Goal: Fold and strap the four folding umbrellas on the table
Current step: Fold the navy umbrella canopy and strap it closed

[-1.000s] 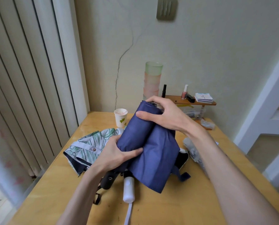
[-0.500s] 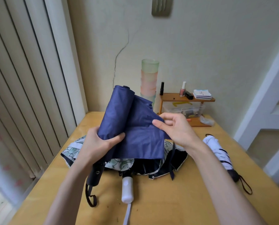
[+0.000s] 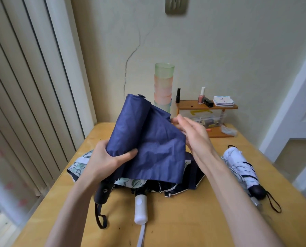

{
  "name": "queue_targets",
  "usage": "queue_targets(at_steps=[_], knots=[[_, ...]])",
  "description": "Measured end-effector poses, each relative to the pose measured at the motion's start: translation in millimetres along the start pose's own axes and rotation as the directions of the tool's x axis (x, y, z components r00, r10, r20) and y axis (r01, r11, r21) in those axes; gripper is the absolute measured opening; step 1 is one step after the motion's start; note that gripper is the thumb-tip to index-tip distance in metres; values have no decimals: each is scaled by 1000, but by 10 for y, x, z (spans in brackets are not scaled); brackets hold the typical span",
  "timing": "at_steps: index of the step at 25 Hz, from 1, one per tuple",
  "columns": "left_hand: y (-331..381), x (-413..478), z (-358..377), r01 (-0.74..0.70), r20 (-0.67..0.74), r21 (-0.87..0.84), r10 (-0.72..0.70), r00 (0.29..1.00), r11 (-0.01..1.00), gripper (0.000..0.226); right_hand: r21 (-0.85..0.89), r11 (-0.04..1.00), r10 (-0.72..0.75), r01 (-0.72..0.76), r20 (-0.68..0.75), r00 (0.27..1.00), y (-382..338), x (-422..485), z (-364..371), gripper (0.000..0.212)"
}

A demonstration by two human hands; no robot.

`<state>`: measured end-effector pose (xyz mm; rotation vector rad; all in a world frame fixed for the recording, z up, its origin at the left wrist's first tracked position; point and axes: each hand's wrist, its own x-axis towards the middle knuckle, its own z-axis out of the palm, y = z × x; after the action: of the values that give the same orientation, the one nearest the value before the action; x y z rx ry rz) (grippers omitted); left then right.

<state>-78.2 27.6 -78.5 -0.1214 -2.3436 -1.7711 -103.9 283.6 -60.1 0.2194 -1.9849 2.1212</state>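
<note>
Gripping navy umbrella (image 3: 148, 143): left hand (image 3: 104, 161); right hand (image 3: 193, 134) fingers (image 3: 181, 121) straight; wooden table (image 3: 184, 220), cracked wall (image 3: 220, 50).

No wording to be read anywhere in here.
The stack of pale cards (image 3: 223, 101) on the little wooden shelf (image 3: 189, 105), at the far edge of the table (image 3: 184, 220), carries faint printing too small to make out. A yellow mark (image 3: 200, 112) shows on the clear box (image 3: 218, 120) under that shelf, but it forms no letter I can be sure of. The black handle (image 3: 102, 197) of the navy umbrella (image 3: 148, 139), toward the table's near left corner, bears a small pale emblem (image 3: 105, 190), also unreadable.
</note>
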Motion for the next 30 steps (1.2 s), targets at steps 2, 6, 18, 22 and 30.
queue_targets(at_steps=[2, 6, 18, 22, 30], knots=[[-8, -12, -15, 17, 29, 42, -18, 999, 999, 52, -44, 998, -49, 50, 18, 999, -98, 27, -15, 15], [-1, -17, -10, 17, 35, 69, -19, 999, 997, 46, -205, 956, -187, 209, 119, 975, -215, 99, -65, 17], [-15, -2, -32, -8, 68, 110, 1, 998, 994, 40, -446, 868, -97, 219, 279, 955, -401, 236, -157, 14], [-20, 0, -58, -33, 111, 126, 19, 994, 991, 28, -487, 862, 23, 144, 321, 947, -474, 259, -216, 19], [32, -32, -87, 6, 129, 82, -17, 991, 997, 43, -346, 923, -122, 167, 147, 982, -305, 219, -102, 9]])
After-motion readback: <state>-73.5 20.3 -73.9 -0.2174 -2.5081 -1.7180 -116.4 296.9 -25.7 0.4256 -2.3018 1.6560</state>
